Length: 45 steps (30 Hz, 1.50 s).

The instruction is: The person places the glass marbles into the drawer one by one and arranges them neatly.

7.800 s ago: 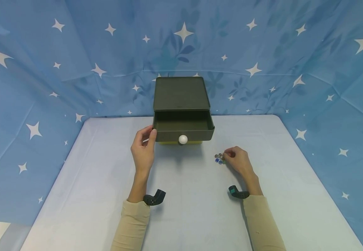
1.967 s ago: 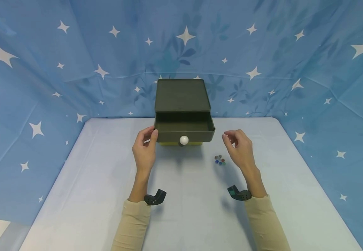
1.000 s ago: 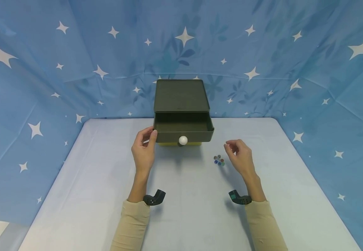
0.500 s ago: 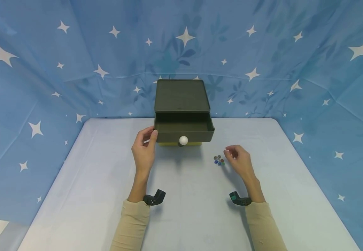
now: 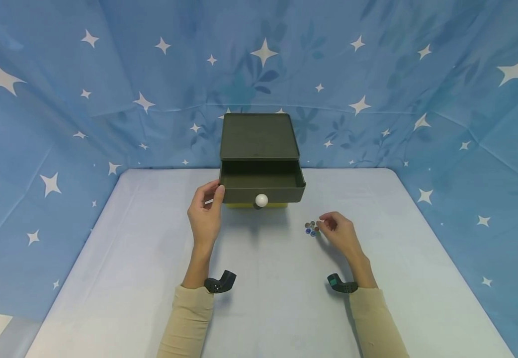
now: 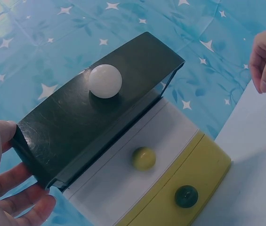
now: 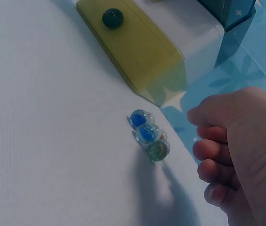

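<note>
My left hand (image 5: pixel 204 214) grips the left front corner of the pulled-out top drawer (image 5: pixel 241 195), thumb on one side and fingers on the other. This dark green drawer has a round white knob (image 6: pixel 105 81), and its visible inside is bare. Several small glass marbles (image 7: pixel 147 133), blue, green and brownish, lie clustered on the white table. Right beside them hovers my right hand (image 5: pixel 339 232), fingers loosely bent, thumb and index fingertips at the cluster's right edge in the head view. Nothing shows between those fingertips in the right wrist view.
Below the open drawer the cabinet has a white drawer with a yellow knob (image 6: pixel 144 158) and a yellow drawer with a green knob (image 6: pixel 186 196). Its dark green top (image 5: pixel 260 136) stands near the table's back edge. A blue star-patterned cloth (image 5: pixel 151 74) hangs behind and at the sides.
My right hand has come down from beside the drawer, toward me and slightly left, to the marbles. My left hand and the drawer have stayed in place.
</note>
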### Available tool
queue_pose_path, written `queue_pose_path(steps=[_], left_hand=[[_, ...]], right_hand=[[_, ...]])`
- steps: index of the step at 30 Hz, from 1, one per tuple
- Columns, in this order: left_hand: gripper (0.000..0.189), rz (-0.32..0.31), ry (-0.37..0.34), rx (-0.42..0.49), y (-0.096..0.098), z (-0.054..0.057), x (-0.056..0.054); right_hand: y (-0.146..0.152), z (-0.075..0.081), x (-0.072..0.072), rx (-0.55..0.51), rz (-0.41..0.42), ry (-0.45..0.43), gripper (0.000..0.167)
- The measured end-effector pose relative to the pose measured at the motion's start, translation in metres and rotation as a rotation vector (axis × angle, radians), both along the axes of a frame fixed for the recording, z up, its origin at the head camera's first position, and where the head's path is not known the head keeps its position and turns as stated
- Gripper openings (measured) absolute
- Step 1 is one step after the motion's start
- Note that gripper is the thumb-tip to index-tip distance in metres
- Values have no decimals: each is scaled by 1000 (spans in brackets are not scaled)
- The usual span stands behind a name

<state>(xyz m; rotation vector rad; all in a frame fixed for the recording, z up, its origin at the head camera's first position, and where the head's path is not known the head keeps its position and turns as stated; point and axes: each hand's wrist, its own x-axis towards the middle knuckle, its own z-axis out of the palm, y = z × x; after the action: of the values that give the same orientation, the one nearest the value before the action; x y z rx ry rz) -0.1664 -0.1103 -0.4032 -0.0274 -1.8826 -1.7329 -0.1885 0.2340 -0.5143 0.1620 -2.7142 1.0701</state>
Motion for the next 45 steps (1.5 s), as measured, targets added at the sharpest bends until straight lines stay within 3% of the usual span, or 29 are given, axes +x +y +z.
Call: queue_pose_path(steps=[17,45], left_hand=[[28,-8,16,7,0,-1,-1],[28,1,26,-8,0,1,1]], right_hand=[[6,-3,0,27,42,-242,29],[9,2,-3,87,54,-389,26]])
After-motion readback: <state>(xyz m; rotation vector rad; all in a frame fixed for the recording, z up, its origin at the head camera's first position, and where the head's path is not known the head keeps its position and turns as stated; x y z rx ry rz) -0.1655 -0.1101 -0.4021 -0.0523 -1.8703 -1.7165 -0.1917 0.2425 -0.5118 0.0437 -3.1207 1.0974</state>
